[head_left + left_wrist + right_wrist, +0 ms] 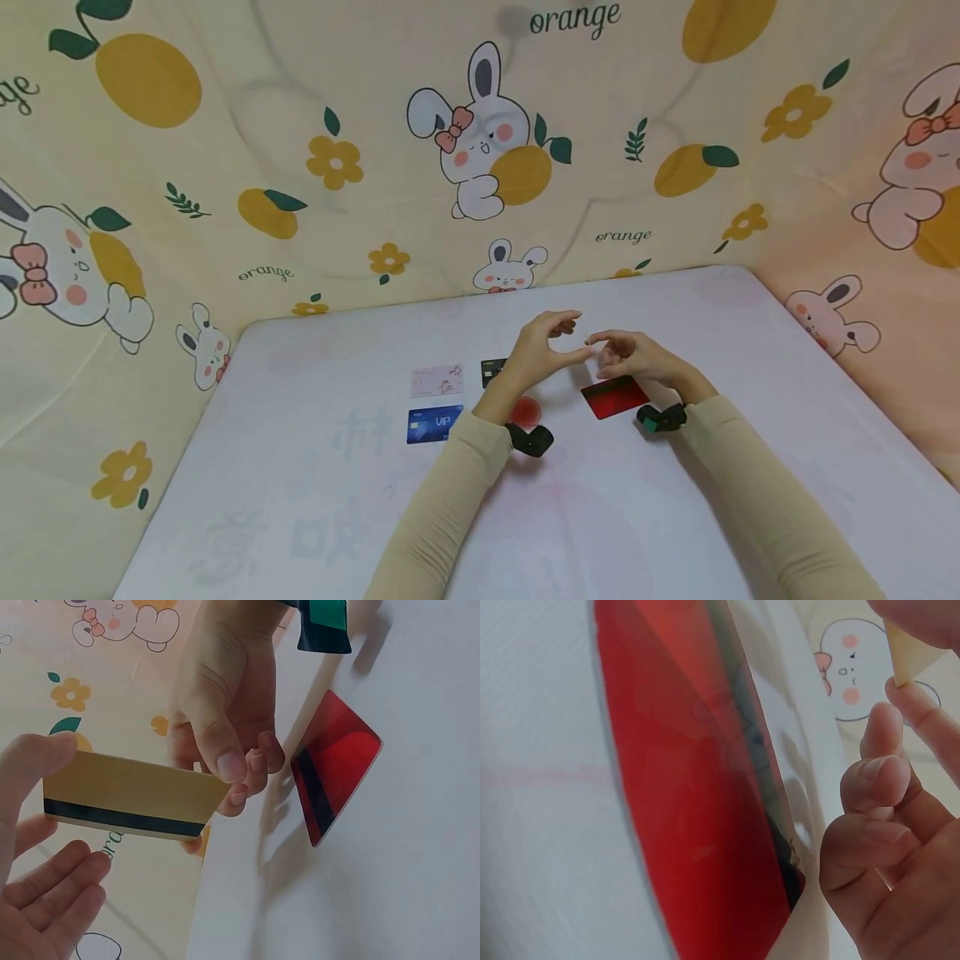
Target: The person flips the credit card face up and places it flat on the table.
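Observation:
A gold card with a black stripe is held up above the table between both hands. My left hand pinches one end between thumb and a finger, its other fingers loosely bent below. The opposite end is pinched by my right hand, whose thumb lies at the card's corner. In the head view the card is almost edge-on and barely shows. A red card with a dark stripe lies on the table beneath the right hand. Close to the left hand lies a black card, partly hidden behind that wrist.
Left of my left arm, a pale pink card lies above a blue VIP card, whose corner the sleeve covers. A red round patch shows beside the left wrist. A patterned curtain stands behind the white table.

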### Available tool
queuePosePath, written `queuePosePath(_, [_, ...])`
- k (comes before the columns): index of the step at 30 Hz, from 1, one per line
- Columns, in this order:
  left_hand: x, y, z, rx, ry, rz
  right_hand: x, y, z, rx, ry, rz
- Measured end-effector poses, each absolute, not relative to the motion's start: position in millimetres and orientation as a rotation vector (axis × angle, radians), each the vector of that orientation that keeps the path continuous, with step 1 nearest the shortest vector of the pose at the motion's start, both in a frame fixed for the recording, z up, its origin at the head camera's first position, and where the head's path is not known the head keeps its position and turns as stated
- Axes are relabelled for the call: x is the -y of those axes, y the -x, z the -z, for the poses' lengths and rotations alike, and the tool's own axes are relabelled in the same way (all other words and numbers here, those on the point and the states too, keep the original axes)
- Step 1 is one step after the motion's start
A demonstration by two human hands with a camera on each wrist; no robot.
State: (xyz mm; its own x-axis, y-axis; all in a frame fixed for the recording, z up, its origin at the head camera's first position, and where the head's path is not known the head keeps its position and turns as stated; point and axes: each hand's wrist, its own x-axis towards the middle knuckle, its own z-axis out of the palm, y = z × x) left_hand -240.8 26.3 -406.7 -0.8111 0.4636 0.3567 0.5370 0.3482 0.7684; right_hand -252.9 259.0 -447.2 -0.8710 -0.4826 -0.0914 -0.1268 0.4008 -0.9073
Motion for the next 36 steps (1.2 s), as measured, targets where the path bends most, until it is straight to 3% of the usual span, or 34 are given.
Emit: queuePosePath(36, [-16,243,421,2.673,0.858,1.305,-270,256,445,-2.373,0.427,1.430])
